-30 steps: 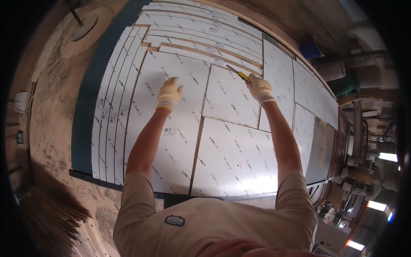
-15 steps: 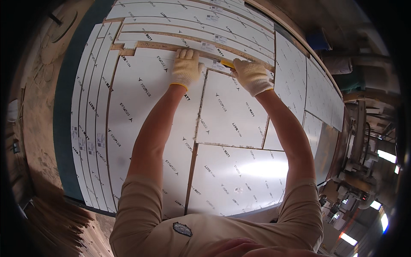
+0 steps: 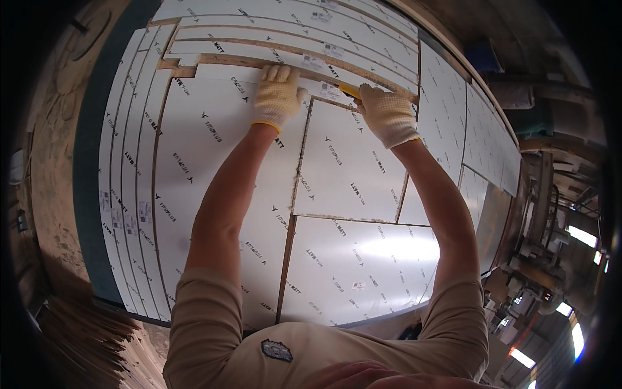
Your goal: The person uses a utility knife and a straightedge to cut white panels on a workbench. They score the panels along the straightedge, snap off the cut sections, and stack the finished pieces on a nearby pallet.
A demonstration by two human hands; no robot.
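My left hand [image 3: 277,97], in a cream knit glove with a yellow cuff, lies on the far edge of a large white panel [image 3: 214,149]. Its fingers rest side by side across that edge, with nothing seen in its grasp. To the right, my right hand [image 3: 390,117], gloved alike, is closed around a yellow utility knife [image 3: 350,91]. The knife points left, over the strip just beyond a smaller white panel [image 3: 350,162]. Its blade tip is too small to make out.
Narrow white strips [image 3: 259,32] run along the far side, with brown gaps between them. More strips [image 3: 133,162] lie at the left, near a dark green border [image 3: 94,194]. A shiny panel [image 3: 356,272] lies nearest me. Stacked brown sheets [image 3: 84,343] stand lower left.
My right hand and the knife have shifted slightly right. The whole view has moved a little, and my left hand stays at the same panel edge.
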